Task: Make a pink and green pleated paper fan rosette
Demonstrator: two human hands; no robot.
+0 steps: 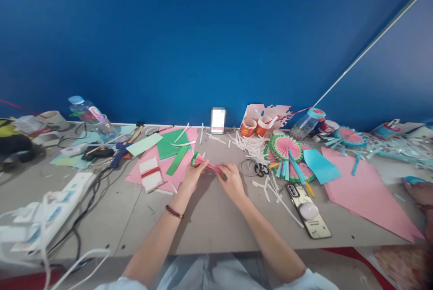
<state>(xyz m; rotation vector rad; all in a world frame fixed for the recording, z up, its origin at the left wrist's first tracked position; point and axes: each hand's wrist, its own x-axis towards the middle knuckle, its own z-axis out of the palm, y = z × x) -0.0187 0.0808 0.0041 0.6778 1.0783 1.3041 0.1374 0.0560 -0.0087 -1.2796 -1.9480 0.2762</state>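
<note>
Pinched between both my hands is a pleated paper strip (212, 167), pink with green edging, held over the middle of the table. My left hand (194, 176) grips its left part, where the folds fan out at the green end. My right hand (232, 181) closes on the right end, and its fingers hide part of the paper. A little to the right lie black-handled scissors (261, 170). Beyond them rest round watermelon-patterned paper fans (287, 151) with blue paper strips.
Pink sheets (368, 191), green paper (172, 143) and a white packet with a red band (150, 174) lie around. Red paper cups (248, 127) stand by the wall. A phone (309, 213) is at right, a power strip (62, 204) at left. Another person's hand (419, 191) shows far right.
</note>
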